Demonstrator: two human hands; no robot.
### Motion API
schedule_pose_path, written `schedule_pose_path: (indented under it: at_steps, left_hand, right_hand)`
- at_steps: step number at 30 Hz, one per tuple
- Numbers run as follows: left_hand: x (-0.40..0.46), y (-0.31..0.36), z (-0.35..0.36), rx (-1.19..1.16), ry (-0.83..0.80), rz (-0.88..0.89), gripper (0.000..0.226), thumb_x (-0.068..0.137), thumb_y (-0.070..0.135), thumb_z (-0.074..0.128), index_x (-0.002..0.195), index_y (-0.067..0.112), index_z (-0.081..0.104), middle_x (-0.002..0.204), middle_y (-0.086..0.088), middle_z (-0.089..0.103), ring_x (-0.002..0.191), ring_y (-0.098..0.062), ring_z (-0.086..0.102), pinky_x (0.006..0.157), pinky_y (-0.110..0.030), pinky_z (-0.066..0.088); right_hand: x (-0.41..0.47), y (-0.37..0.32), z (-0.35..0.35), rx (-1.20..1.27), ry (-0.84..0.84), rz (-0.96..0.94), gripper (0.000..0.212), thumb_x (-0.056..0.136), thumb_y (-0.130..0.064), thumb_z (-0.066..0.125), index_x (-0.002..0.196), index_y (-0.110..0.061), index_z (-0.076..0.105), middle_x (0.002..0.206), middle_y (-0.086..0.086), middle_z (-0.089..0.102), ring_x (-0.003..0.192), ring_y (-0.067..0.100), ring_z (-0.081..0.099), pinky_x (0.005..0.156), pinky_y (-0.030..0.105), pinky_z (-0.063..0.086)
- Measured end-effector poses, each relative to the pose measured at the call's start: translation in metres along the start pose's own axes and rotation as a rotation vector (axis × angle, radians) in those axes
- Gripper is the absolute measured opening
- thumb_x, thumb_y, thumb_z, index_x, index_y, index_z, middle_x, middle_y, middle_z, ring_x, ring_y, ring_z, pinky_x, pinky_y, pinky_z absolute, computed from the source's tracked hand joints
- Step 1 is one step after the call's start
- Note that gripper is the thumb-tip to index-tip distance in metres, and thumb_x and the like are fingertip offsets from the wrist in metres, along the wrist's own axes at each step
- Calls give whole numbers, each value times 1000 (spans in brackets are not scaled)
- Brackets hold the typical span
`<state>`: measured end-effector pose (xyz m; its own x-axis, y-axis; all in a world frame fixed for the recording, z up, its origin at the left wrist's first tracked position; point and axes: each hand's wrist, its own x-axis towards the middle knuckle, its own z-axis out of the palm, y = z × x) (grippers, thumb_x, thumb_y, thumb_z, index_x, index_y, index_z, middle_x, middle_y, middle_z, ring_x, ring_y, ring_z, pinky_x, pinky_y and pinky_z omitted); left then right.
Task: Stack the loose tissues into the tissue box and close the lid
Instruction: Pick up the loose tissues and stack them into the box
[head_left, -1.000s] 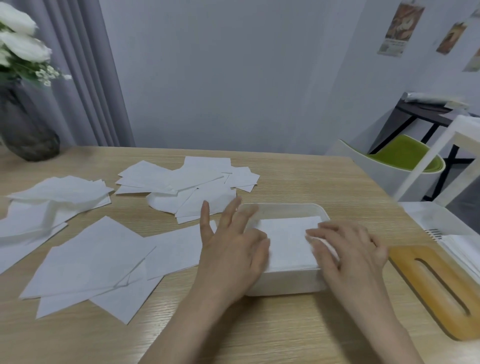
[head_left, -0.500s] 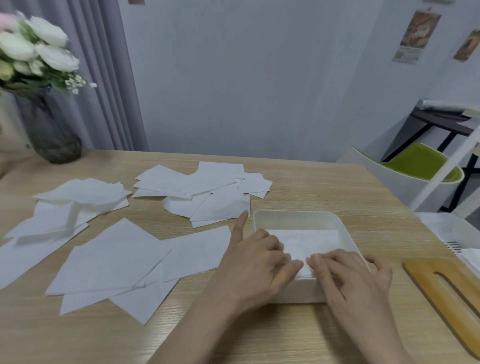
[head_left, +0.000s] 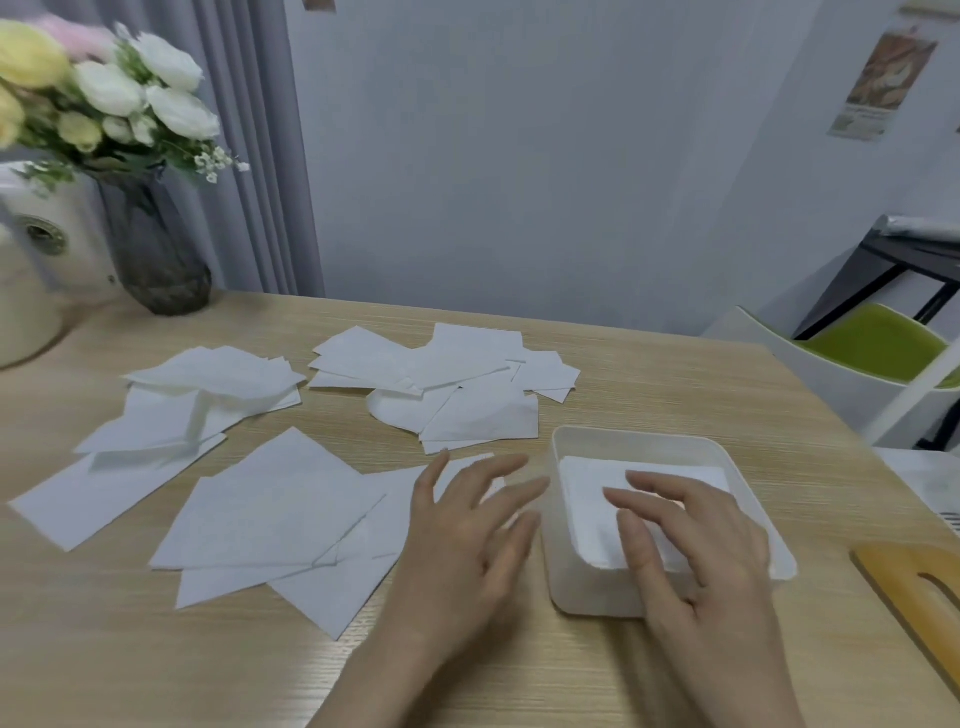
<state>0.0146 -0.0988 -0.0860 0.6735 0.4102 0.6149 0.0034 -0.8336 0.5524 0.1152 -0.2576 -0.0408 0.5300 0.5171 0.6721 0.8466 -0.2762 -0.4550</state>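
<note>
The white tissue box (head_left: 644, 441) stands open on the wooden table, right of centre, with white tissues (head_left: 587, 499) lying flat inside. My right hand (head_left: 696, 551) rests over the box with straight fingers on the tissues. My left hand (head_left: 467, 540) hovers just left of the box, fingers spread and blurred, above the nearest loose tissues (head_left: 270, 514). More loose tissues lie in a far pile (head_left: 447, 384) and a left pile (head_left: 202, 400). The wooden lid (head_left: 914, 587) with a slot lies at the right edge.
A dark glass vase (head_left: 156, 249) of flowers and a cream-coloured object (head_left: 31, 270) stand at the table's far left. A white and green chair (head_left: 862, 358) sits beyond the right side. A white tray (head_left: 930, 483) lies at the far right.
My left hand has come out of the box and moved left over the loose tissues, fingers spreading. My right hand stays on the tissues in the box. The view has shifted left.
</note>
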Motion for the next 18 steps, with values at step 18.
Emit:
schedule_pose_path:
  at_steps: [18]
  left_hand:
    - [-69,-105,-78,421,141,-501,48,85,34,34,114,20,70,121,-2,64,126,-15,45,112,-58,19]
  right_hand:
    - [-2,-59,146,299,-565,221,25,91,-19,60,113,-32,61,104,-21,54,102,-4,47,81,8,36]
